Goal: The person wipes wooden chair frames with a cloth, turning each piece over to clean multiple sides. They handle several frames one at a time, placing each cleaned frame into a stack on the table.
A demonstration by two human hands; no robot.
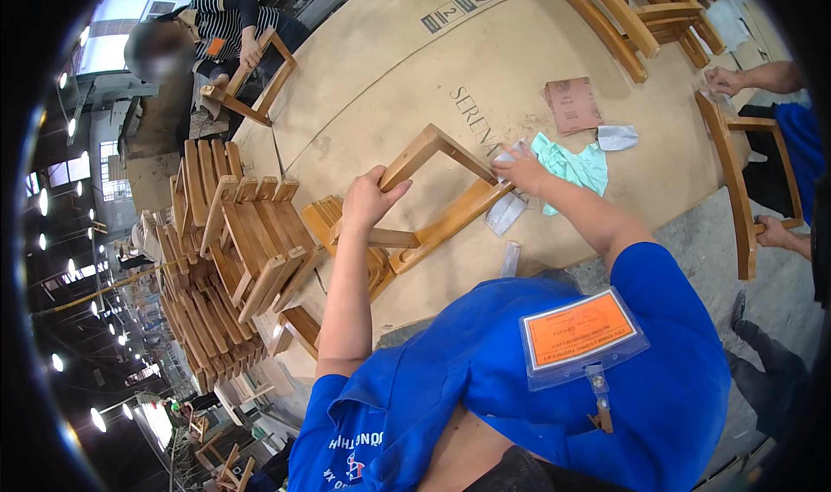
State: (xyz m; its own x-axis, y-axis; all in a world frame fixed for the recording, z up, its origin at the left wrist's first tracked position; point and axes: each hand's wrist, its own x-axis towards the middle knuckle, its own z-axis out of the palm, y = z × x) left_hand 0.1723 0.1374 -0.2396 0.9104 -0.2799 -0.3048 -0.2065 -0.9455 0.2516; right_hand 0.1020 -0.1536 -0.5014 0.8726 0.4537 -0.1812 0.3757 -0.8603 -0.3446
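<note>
My left hand (370,201) is wrapped round one end of a varnished wooden frame (412,160), which is tilted up over the work table. At the frame's far right corner, my right hand (523,170) presses a pale grey piece of sandpaper (509,154) against the wood, fingers bent over it. Just right of that hand lies a crumpled mint-green cloth (573,167). Another grey sandpaper piece (505,213) rests on the table below the right wrist. Under the raised frame lie more wooden parts (450,224), partly hidden by it and by my left arm.
A brown-pink stack of sandpaper sheets (573,102) and a grey piece (617,137) lie farther right on the covered table (346,85). Stacked wooden frames (251,241) stand at left, others (619,12) at far right. Two co-workers hold frames (275,81) (740,180).
</note>
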